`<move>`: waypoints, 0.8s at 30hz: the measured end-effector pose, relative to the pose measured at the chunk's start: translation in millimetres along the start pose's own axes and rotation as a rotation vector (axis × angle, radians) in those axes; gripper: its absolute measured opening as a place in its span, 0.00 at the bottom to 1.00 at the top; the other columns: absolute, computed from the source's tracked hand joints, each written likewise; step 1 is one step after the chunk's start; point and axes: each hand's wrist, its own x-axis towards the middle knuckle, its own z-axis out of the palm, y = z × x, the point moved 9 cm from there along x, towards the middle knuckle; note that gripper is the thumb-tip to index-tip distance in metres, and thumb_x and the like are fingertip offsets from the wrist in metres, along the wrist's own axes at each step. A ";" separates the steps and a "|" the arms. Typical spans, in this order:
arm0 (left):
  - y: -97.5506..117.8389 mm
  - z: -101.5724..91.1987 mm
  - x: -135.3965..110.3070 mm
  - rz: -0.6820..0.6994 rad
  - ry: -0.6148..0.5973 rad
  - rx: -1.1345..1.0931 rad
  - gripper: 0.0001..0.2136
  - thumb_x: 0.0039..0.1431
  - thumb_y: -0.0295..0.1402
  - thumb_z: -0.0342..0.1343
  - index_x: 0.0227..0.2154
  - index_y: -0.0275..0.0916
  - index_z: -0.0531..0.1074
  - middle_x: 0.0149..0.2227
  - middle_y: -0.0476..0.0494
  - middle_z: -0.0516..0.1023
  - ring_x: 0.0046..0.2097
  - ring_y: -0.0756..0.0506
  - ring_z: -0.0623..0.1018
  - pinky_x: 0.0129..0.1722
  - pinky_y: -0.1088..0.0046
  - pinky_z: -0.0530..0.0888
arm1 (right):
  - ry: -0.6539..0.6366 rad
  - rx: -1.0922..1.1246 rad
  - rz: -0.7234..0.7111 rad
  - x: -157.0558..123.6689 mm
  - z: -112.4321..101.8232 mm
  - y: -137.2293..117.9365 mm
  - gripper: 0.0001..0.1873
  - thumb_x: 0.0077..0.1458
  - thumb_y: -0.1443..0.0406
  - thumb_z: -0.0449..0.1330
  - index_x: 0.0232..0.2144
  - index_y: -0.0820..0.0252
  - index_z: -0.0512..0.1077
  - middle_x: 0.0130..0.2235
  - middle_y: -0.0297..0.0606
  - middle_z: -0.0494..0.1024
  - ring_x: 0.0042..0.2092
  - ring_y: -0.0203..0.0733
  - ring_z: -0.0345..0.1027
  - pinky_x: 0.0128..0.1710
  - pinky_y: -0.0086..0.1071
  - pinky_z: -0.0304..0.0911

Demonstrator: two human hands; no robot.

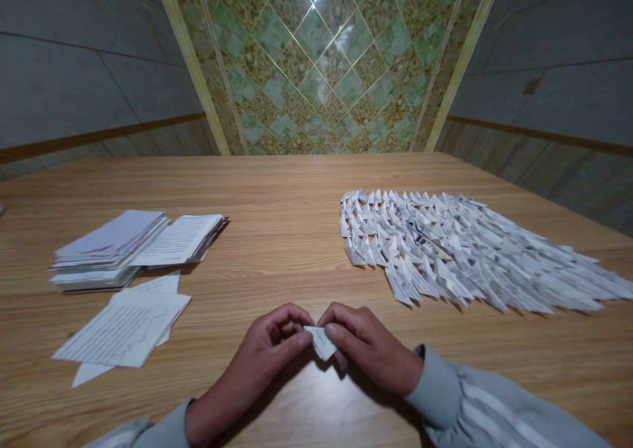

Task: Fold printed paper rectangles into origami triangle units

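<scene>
Between my two hands, just above the front of the wooden table, is a small folded piece of printed paper (323,344). My left hand (277,339) pinches its left corner between thumb and fingers. On the other side, my right hand (363,342) grips the right edge, with the thumb lying on top. Some fingertips of both hands are hidden behind the paper. To the right and farther back, many folded paper boats (435,250) stand packed in rows. Loose printed sheets (116,329) lie to the left of my left hand.
Behind the loose sheets, a stack of paper (111,240) has another pile of printed sheets (180,239) leaning against its right side. The wooden table (277,191) reaches back toward a green and gold tiled wall (316,72). Grey walls flank it.
</scene>
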 end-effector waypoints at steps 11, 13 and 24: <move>-6.3 6.5 0.0 0.027 -0.039 -0.107 0.17 0.52 0.38 0.70 0.42 0.41 0.75 0.33 0.48 0.79 0.34 0.48 0.77 0.35 0.74 0.72 | 0.039 0.185 0.075 -0.3 1.1 15.9 0.23 0.66 0.47 0.51 0.48 0.60 0.65 0.22 0.24 0.63 0.23 0.32 0.55 0.23 0.25 0.52; -8.2 8.9 0.0 0.014 -0.055 -0.116 0.15 0.53 0.40 0.68 0.41 0.39 0.75 0.33 0.46 0.79 0.34 0.46 0.78 0.35 0.72 0.72 | 0.010 0.208 0.077 -0.4 5.2 16.4 0.24 0.66 0.47 0.51 0.49 0.61 0.65 0.22 0.23 0.62 0.24 0.32 0.55 0.24 0.25 0.53; 0.0 -10.2 1.4 0.012 0.159 -0.062 0.12 0.51 0.39 0.68 0.34 0.37 0.77 0.29 0.48 0.77 0.32 0.47 0.75 0.33 0.72 0.72 | 0.077 -0.375 -0.154 -1.5 -0.5 -19.2 0.16 0.68 0.56 0.53 0.48 0.58 0.72 0.42 0.41 0.76 0.44 0.44 0.66 0.43 0.36 0.59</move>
